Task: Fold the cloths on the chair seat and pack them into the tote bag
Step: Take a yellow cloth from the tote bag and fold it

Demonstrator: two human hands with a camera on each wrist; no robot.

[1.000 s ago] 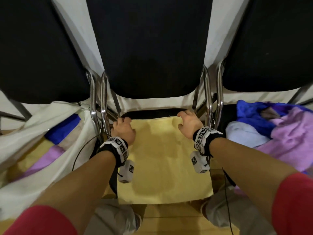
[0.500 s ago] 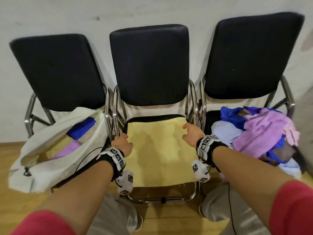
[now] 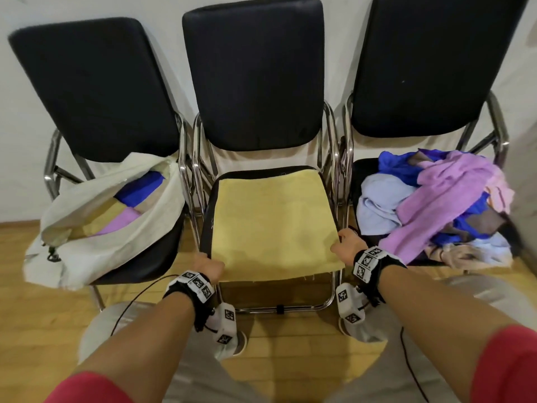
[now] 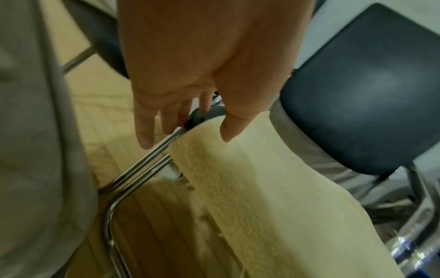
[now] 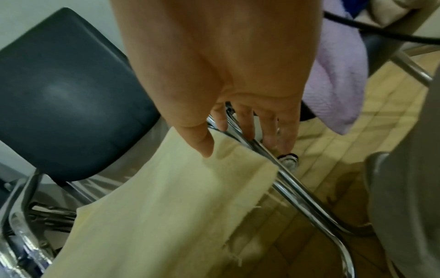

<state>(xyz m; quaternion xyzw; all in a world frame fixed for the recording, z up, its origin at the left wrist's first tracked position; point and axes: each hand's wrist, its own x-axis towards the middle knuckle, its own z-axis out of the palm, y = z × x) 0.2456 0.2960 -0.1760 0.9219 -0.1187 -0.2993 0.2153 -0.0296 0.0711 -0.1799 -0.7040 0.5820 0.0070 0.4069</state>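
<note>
While spread flat at 12 o'clock from both hands, yellow cloth point(image 3: 273, 222) pinched at near corners: left hand point(image 3: 209, 267), right hand point(image 3: 347, 247).

Tote bag point(image 3: 96, 228) left, spread cloth point(image 3: 273, 222) centre, cloth pile point(image 3: 436, 205) right.

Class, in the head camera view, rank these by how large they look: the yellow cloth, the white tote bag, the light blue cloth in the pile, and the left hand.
1. Yellow cloth and tote bag: look alike in size, so unranked.
2. Light blue cloth, partly buried.
3. Left hand, though it sits nearest the camera.
</note>
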